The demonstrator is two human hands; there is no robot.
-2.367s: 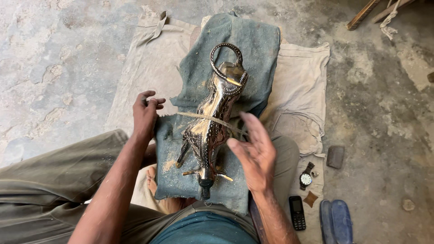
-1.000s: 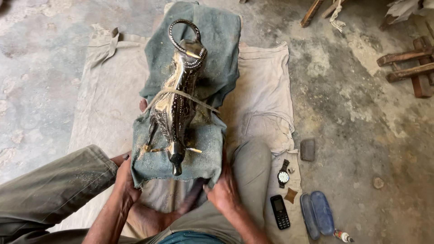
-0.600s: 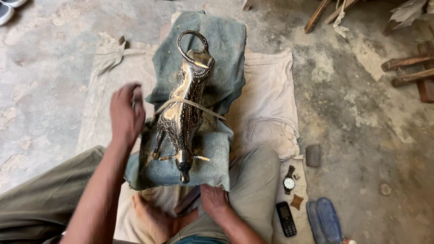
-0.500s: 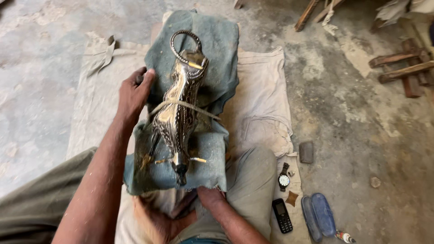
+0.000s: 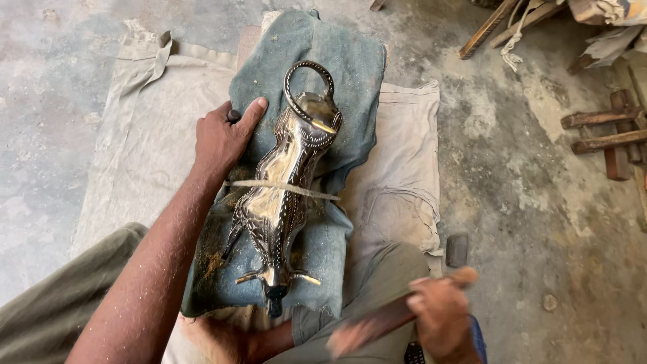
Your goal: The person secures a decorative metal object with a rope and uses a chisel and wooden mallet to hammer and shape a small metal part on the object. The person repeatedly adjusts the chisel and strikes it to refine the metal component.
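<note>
Slippage is the main risk: the metal animal figure (image 5: pixel 286 189) lies lengthwise on a blue-green towel (image 5: pixel 337 74) over beige cloth (image 5: pixel 135 135), bound by one thin cord (image 5: pixel 283 187). The left hand (image 5: pixel 222 138) presses flat and spread on the towel beside the figure's neck, gripping nothing. The right hand (image 5: pixel 438 317) is closed around a blurred wooden-handled tool (image 5: pixel 384 320); a swing from it could glance off the polished body toward those fingers.
</note>
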